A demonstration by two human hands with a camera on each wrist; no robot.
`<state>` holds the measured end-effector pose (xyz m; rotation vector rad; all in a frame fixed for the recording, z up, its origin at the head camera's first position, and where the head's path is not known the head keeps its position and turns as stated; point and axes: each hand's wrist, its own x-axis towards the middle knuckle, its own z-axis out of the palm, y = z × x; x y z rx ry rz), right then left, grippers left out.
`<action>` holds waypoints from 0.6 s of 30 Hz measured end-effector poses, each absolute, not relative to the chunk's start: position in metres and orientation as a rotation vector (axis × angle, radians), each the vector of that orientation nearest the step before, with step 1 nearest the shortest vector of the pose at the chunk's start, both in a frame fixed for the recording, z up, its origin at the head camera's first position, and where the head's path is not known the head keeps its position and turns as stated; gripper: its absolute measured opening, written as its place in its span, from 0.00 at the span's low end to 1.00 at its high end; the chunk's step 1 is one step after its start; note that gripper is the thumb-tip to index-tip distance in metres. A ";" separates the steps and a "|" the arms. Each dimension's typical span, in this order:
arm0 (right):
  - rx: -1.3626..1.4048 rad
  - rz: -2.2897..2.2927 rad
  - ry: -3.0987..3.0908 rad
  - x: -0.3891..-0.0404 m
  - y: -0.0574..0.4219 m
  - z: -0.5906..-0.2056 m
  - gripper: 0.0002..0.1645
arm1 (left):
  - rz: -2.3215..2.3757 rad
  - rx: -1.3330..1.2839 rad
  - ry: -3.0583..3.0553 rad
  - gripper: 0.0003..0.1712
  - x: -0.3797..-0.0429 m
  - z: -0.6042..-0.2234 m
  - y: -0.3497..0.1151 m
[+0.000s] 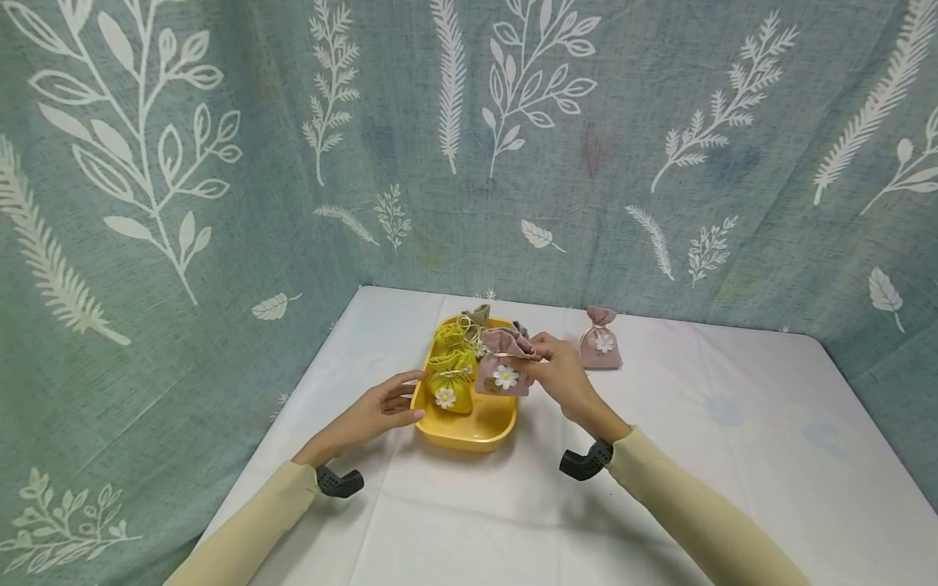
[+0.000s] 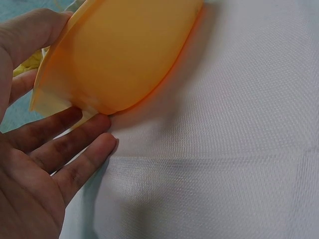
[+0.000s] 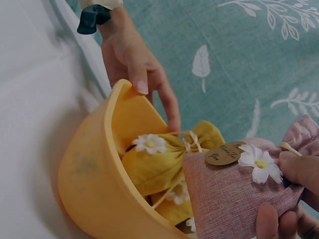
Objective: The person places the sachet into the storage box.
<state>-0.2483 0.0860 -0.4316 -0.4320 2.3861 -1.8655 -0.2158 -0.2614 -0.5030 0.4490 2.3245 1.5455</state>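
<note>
A yellow plastic basin (image 1: 469, 443) stands on the table with several small drawstring pouches in it. Among these are mustard-yellow pouches (image 1: 450, 382) with white flowers and an olive one (image 1: 476, 316) at the back. My right hand (image 1: 564, 378) pinches a pink drawstring pouch (image 1: 501, 374) near its neck, above the basin's right side. A white flower and a round brown tag (image 3: 223, 154) show on that pouch in the right wrist view. My left hand (image 1: 384, 407) touches the basin's left rim and outer wall, its fingers mostly straight.
Another pink pouch (image 1: 601, 346) stands upright on the white-covered table (image 1: 696, 456), right of the basin. A green leaf-patterned curtain (image 1: 440, 203) hangs behind and along the left side. Each wrist carries a dark band-mounted device.
</note>
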 end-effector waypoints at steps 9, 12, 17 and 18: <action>-0.370 -1.884 2.388 -0.250 0.075 -0.438 0.08 | 1.553 0.454 2.310 0.42 -0.216 -0.502 -0.261; -0.366 -1.918 2.370 -0.252 0.072 -0.439 0.08 | 1.550 0.455 2.314 0.43 -0.216 -0.502 -0.261; -0.335 -1.933 2.364 -0.253 0.068 -0.440 0.11 | 1.548 0.460 2.316 0.43 -0.217 -0.503 -0.261; -0.328 -1.933 2.361 -0.253 0.067 -0.440 0.12 | 1.548 0.457 2.315 0.43 -0.217 -0.503 -0.261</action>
